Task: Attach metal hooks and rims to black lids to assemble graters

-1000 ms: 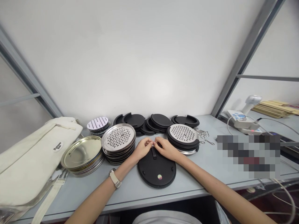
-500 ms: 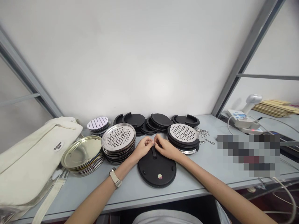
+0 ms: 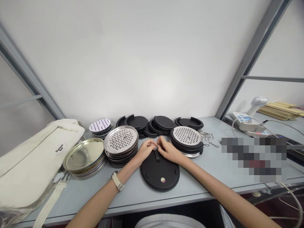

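Note:
A round black disc [image 3: 160,172] lies on the table in front of me, with a short black strap [image 3: 157,155], small dark nubs and a round pale sticker [image 3: 162,180] on its face. My left hand [image 3: 146,150] and my right hand [image 3: 167,148] meet at its far edge, by the strap's top end. Fingertips of both are pinched together there. A small shiny bit shows between them, too small to name. My left wrist wears a watch [image 3: 117,181]. Just beyond my right hand sits a stack of black rings topped by a perforated metal disc [image 3: 187,135].
Left of my hands stand a stack of perforated metal discs [image 3: 121,139] and a stack of gold-coloured lids [image 3: 83,154]. Black discs [image 3: 164,121] line the wall. Metal hooks [image 3: 207,135] lie at right, near a white scanner [image 3: 256,104]. A cream bag [image 3: 40,161] rests far left.
Both hands stay pinched at the strap's end, with barely any finger movement. The whole view has shifted very slightly.

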The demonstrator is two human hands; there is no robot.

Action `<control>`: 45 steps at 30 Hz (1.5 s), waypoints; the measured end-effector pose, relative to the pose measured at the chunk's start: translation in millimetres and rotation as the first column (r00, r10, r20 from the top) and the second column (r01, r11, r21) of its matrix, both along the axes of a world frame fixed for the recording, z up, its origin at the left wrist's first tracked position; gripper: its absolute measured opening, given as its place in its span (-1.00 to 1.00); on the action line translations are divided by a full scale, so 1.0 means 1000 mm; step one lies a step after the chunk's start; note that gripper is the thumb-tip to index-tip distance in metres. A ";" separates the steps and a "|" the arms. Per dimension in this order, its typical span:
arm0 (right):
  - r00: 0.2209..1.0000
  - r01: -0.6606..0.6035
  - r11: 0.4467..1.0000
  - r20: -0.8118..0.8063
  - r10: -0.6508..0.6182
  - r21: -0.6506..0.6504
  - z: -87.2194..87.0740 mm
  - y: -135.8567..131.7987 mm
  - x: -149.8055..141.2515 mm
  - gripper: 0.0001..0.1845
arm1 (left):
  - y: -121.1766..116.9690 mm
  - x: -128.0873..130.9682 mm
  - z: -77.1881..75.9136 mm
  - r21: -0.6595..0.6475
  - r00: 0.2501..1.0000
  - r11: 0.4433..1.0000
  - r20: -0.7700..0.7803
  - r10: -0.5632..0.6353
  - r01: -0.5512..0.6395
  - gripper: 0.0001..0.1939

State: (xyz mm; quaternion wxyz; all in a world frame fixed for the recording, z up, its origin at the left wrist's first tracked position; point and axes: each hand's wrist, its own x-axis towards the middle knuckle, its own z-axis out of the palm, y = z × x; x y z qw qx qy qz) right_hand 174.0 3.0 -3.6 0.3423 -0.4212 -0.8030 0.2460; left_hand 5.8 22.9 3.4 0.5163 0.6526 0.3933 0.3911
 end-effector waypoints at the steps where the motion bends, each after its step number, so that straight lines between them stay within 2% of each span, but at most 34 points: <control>1: 1.000 0.001 1.000 0.001 -0.001 0.002 0.000 0.000 0.000 -0.91 | 0.000 0.000 0.000 0.008 1.000 1.000 -0.004 0.007 -0.007 -0.90; 10: 1.000 0.006 1.000 0.014 -0.006 0.010 0.003 -0.004 -0.001 -0.94 | -0.001 0.000 0.002 0.075 0.999 0.997 -0.040 0.036 -0.033 -0.87; 30: 1.000 -0.003 1.000 -0.013 0.003 0.021 0.002 -0.003 -0.001 -0.92 | -0.002 -0.001 0.006 -0.014 0.999 0.999 -0.004 -0.038 0.038 -0.95; 45: 1.000 -0.002 1.000 -0.004 0.002 0.027 0.003 -0.003 -0.001 -0.91 | -0.006 0.001 0.010 -0.030 1.000 0.999 0.014 -0.013 0.013 -0.95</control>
